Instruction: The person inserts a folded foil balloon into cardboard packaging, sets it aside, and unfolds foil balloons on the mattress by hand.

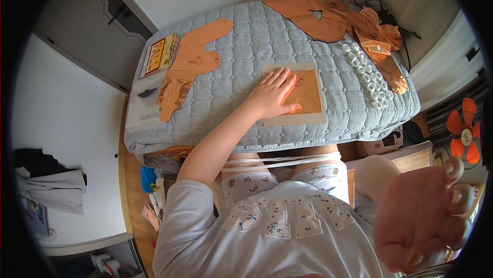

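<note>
My left hand (pixel 272 93) lies flat, palm down, with its fingers stretched out. It covers the left part of a shiny copper-coloured sheet (pixel 309 94), which rests on a larger pale board (pixel 295 120) on the grey quilted mattress (pixel 246 47). A dark curved mark shows on the sheet near my fingertips. Close to the camera at the lower right, my right hand (pixel 418 216) is raised with its palm in view. Its fingers are bent and apart, and nothing shows in them.
Flat copper foil shapes lie at the left (pixel 192 57) and back right (pixel 318 21). Several small clear rolls (pixel 365 75) sit on the right. A colourful packet (pixel 159 54), a black item (pixel 148 92) and clear plastic (pixel 141 115) lie left. An orange-bladed fan (pixel 465 134) stands right.
</note>
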Tool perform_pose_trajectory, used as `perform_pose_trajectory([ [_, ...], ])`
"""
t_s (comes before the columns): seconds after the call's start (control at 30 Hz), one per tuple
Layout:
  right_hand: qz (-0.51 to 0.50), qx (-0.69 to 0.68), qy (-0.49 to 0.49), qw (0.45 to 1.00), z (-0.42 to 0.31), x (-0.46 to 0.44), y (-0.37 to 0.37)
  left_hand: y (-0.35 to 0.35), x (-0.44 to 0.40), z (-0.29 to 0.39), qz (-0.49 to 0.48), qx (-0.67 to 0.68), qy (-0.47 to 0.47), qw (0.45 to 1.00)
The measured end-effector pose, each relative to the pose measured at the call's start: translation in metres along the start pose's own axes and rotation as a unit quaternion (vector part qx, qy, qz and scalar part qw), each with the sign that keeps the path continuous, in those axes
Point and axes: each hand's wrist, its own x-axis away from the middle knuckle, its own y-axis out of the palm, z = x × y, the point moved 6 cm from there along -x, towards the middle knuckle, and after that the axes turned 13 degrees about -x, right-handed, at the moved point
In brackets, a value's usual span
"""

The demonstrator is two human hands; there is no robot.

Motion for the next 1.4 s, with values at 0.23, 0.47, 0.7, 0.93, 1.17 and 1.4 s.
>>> perform_pose_trajectory([
  [0.23, -0.209, -0.101, -0.125, 0.965, 0.057, 0.007, -0.026, 0.002, 0.002, 0.001, 0.016, 0.004, 0.005, 1.000],
  [0.47, -0.434, 0.070, 0.200, 0.876, 0.238, 0.113, 0.075, -0.003, 0.000, -0.002, 0.006, 0.065, 0.026, 0.998],
  [0.7, -0.476, 0.210, 0.237, 0.821, 0.301, 0.185, 0.067, 0.008, -0.003, -0.004, -0.003, 0.058, -0.013, 0.998],
  [0.93, -0.433, 0.151, 0.284, 0.842, 0.325, 0.198, 0.052, 0.000, 0.001, -0.005, 0.008, 0.083, -0.010, 0.996],
  [1.17, -0.438, 0.176, 0.268, 0.840, 0.323, 0.202, 0.058, -0.007, 0.011, -0.008, 0.079, 0.046, -0.037, 0.995],
  [1.4, -0.496, 0.304, 0.203, 0.787, 0.312, 0.204, 0.065, -0.068, 0.102, -0.095, 0.122, -0.014, -0.195, 0.973],
])
